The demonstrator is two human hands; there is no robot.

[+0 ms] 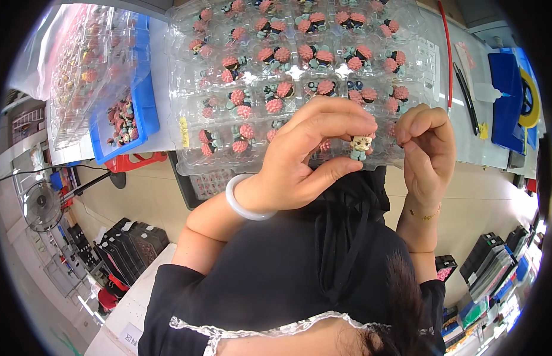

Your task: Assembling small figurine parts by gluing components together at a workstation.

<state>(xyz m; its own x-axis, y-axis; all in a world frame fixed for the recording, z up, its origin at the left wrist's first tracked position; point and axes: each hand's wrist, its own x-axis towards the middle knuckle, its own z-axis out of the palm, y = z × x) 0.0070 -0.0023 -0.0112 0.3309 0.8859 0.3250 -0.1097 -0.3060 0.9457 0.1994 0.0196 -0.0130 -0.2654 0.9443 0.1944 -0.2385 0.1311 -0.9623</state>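
Figurine (360,147) pinched in the left hand (323,148), its back out of my sight

From the head camera, the dark fisheye rim swallows the corners of my picture, and the top edge cuts off the far end of the clear tray (187,68). The left hand hides several of the tray's lower compartments near the centre. Glare on the plastic blurs some of the other figurines (325,58); I can't count them reliably. At upper left, a clear bag (56,35) clouds whatever is stacked in it and overlaps the blue bin (150,113). Loose hair (400,296) at lower right covers part of the black top (276,261).

The figurine sits right of centre, in front of the tray's lower edge. I see pink hair, a pale face with dark markings and a greyish-green body; it stands roughly upright, facing me. Fingertips cover part of its crown.

The left thumb and fingers close on it from below and above, a white bangle (231,199) on that wrist. The right hand (427,142), just beside at the right, is curled with thumb and fingertips nearly meeting; I can't tell whether anything lies between them.
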